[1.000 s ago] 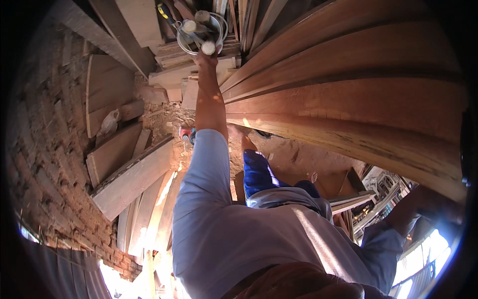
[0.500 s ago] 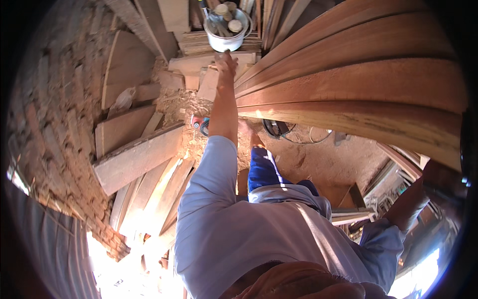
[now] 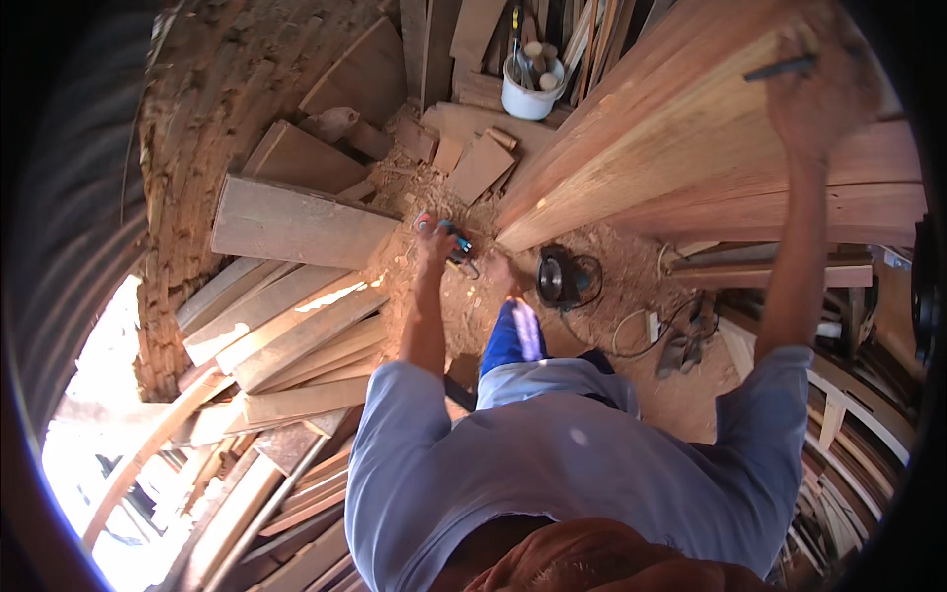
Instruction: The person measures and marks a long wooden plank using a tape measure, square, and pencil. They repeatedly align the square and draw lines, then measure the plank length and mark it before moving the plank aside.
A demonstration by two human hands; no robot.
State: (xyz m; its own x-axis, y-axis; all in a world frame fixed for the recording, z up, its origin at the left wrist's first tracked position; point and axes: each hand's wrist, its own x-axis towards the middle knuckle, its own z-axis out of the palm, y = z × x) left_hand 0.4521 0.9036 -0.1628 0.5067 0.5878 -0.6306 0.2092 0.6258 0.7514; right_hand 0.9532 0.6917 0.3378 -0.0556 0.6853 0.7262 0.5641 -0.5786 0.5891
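My left hand [image 3: 434,242] reaches down toward the sawdust-covered ground and is closed on a small blue and red tool [image 3: 456,242]. My right hand [image 3: 814,99] is raised at the upper right and rests against a stack of long leaning planks [image 3: 671,148]. A thin dark pencil-like stick [image 3: 779,67] juts out from its fingers. Behind the left hand stands a white bucket [image 3: 531,97] with tool handles sticking out of it.
A black power tool [image 3: 557,276] with a cord lies on the sawdust at the foot of the planks. A pair of sandals [image 3: 681,350] lies to the right. Loose boards [image 3: 296,222] and offcuts pile up on the left beside a rough brick wall [image 3: 187,148].
My left arm, stretched up to the white bucket before, has dropped low and now holds the blue and red tool. My right hand has come into view on the planks.
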